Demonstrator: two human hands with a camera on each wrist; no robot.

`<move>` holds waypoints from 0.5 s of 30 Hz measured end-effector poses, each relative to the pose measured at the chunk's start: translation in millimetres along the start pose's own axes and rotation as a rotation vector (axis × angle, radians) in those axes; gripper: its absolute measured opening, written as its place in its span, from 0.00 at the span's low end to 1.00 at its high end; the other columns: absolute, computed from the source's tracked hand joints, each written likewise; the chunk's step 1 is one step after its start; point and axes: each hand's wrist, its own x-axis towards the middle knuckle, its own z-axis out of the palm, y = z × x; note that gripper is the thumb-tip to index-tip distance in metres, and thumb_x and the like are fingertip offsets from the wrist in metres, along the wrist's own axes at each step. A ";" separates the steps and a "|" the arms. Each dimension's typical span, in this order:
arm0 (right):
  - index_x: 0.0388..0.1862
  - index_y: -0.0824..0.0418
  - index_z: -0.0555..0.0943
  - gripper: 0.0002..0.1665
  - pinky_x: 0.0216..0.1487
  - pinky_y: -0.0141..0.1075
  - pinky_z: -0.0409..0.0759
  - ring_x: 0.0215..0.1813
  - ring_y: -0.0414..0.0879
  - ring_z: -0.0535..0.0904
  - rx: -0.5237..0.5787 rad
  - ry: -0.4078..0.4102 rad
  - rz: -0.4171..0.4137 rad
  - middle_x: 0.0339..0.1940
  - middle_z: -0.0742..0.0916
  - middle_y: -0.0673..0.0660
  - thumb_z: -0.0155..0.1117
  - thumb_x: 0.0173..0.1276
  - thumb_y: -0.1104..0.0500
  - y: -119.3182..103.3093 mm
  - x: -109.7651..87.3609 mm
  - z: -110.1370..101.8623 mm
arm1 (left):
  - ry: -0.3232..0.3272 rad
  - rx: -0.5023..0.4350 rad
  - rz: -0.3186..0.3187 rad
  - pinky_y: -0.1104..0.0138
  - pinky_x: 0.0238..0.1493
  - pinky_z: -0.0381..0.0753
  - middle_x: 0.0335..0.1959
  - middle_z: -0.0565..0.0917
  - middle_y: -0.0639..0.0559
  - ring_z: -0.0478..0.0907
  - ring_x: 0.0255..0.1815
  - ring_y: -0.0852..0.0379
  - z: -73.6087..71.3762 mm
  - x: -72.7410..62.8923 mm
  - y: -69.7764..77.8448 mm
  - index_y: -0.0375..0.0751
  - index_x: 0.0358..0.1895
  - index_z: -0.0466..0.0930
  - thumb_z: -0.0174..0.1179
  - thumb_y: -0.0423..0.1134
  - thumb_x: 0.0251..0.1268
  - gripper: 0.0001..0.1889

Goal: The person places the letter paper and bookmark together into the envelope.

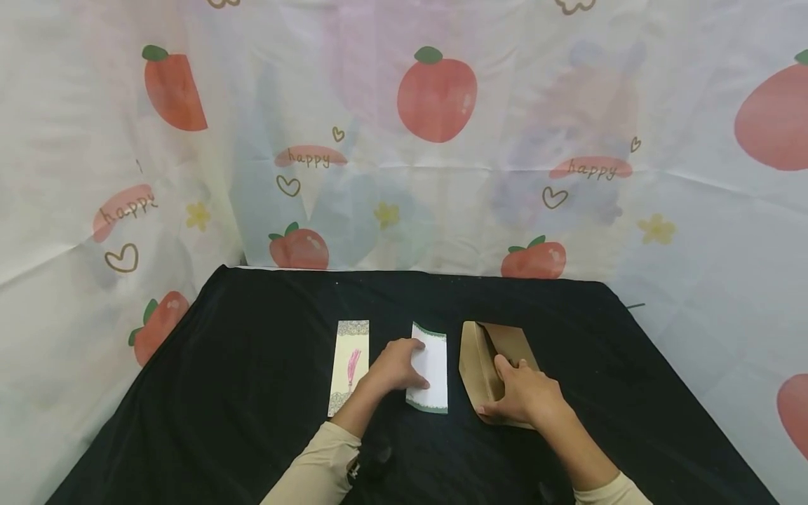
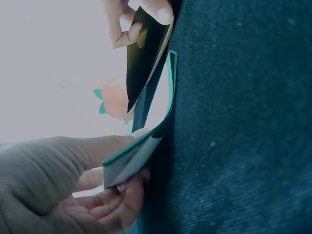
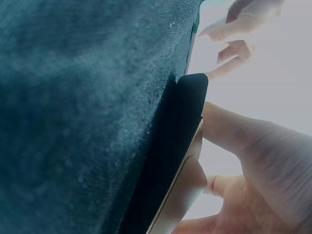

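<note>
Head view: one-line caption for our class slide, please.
Left hand grips a green-edged white card; right hand holds a brown envelope.

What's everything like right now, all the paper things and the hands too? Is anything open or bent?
Envelope: open, a dark gap showing, held
White card: bent in a curve, held
Cream card: lying down, not held
Pink tassel: lying along the cream card
Left hand: gripping the white card
Right hand: holding the envelope
Black cloth: spread out under the cards
</note>
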 end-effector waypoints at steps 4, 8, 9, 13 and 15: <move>0.57 0.62 0.73 0.48 0.42 0.67 0.77 0.50 0.74 0.80 0.001 -0.001 0.001 0.57 0.79 0.79 0.81 0.51 0.32 -0.1 0.0 -0.3 | -0.004 -0.049 0.019 0.50 0.59 0.79 0.58 0.82 0.34 0.79 0.60 0.38 -3.5 1.6 -1.8 0.30 0.60 0.82 0.83 0.30 0.44 0.34; 0.57 0.62 0.73 0.48 0.44 0.68 0.77 0.53 0.76 0.79 0.003 0.000 0.002 0.60 0.78 0.81 0.81 0.52 0.32 -0.7 -0.3 -0.7 | -0.016 -0.097 0.031 0.50 0.60 0.79 0.61 0.81 0.33 0.78 0.62 0.38 -5.8 2.2 -2.6 0.30 0.61 0.82 0.82 0.29 0.46 0.33; 0.57 0.62 0.73 0.48 0.44 0.68 0.77 0.54 0.76 0.79 0.004 0.001 0.002 0.60 0.77 0.82 0.81 0.52 0.32 -0.8 -0.3 -0.9 | -0.017 -0.103 0.035 0.51 0.60 0.79 0.61 0.81 0.33 0.78 0.63 0.38 -6.0 2.4 -2.7 0.30 0.61 0.82 0.82 0.29 0.46 0.33; 0.57 0.62 0.73 0.48 0.44 0.69 0.76 0.54 0.77 0.78 0.014 -0.001 0.004 0.60 0.77 0.82 0.81 0.52 0.32 -0.8 -0.3 -0.3 | -0.020 -0.105 0.051 0.50 0.61 0.78 0.62 0.81 0.33 0.77 0.64 0.38 -4.9 3.4 -2.7 0.29 0.62 0.82 0.81 0.28 0.47 0.34; 0.57 0.63 0.72 0.48 0.44 0.69 0.76 0.54 0.77 0.78 0.018 -0.003 0.004 0.60 0.77 0.82 0.81 0.52 0.33 -0.3 -0.4 0.4 | -0.021 -0.103 0.048 0.50 0.62 0.77 0.62 0.80 0.33 0.76 0.64 0.38 -4.3 3.2 -2.5 0.29 0.62 0.82 0.81 0.28 0.47 0.34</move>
